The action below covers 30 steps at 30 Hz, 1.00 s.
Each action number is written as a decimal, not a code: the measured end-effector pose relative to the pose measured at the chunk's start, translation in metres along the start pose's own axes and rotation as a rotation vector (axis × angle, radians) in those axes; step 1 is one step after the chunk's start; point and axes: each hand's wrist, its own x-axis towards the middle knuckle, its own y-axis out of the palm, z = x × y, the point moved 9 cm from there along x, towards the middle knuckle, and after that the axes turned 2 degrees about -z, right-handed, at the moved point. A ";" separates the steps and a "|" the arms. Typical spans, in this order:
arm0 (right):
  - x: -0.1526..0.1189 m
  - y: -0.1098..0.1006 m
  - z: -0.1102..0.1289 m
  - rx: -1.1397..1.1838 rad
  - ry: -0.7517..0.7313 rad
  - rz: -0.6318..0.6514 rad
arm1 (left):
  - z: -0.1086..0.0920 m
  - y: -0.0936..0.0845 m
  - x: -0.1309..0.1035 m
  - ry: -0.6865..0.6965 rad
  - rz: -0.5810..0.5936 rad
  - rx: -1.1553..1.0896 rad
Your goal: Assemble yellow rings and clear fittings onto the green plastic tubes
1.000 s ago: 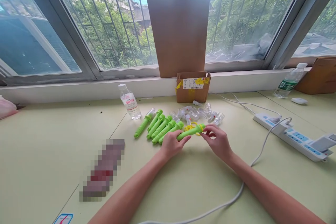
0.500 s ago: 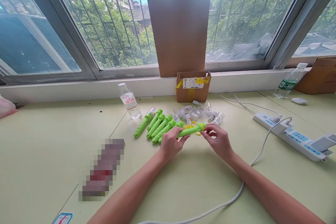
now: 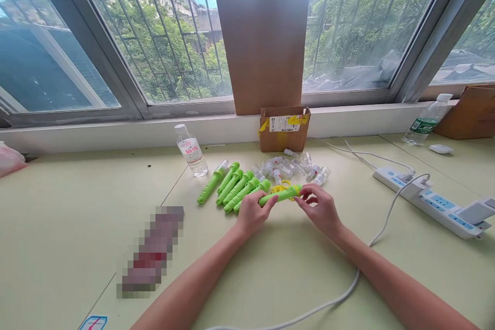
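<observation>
My left hand [image 3: 253, 214] is wrapped round the lower part of a green plastic handle [image 3: 279, 196], which lies nearly level with its ribbed end to the right. The fingertips of my right hand [image 3: 319, 207] pinch that ribbed end, where a yellow band shows. Just beyond, several loose yellow rings [image 3: 285, 183] lie on the table, partly hidden by the held handle. Left of them lies a row of similar green handles [image 3: 236, 185]. The leftmost green handle [image 3: 210, 187] has a clear piece on its end. Behind the rings is a pile of clear plastic pieces [image 3: 286, 167], some with white parts.
A small cardboard box [image 3: 285, 139] stands by the window ledge. One water bottle [image 3: 191, 150] is at left, another bottle [image 3: 427, 119] at far right. The white power strip [image 3: 433, 200] lies right, its cable [image 3: 350, 289] passing under my right forearm. A blurred dark object [image 3: 152, 250] lies left.
The handle's ribbed end has dipped slightly and shifted a little left. My right fingers have closed in around that end.
</observation>
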 end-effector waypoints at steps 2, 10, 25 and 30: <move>-0.001 0.002 0.000 -0.006 -0.002 0.008 | 0.006 0.002 0.001 -0.067 0.020 -0.064; -0.002 0.001 0.001 -0.020 -0.008 -0.012 | 0.004 0.010 0.001 -0.071 0.106 -0.157; 0.001 0.003 -0.032 0.235 0.277 0.051 | -0.036 -0.003 -0.014 0.651 -0.130 0.555; 0.003 0.003 -0.034 0.215 0.265 0.077 | -0.040 0.002 -0.015 0.599 -0.111 0.551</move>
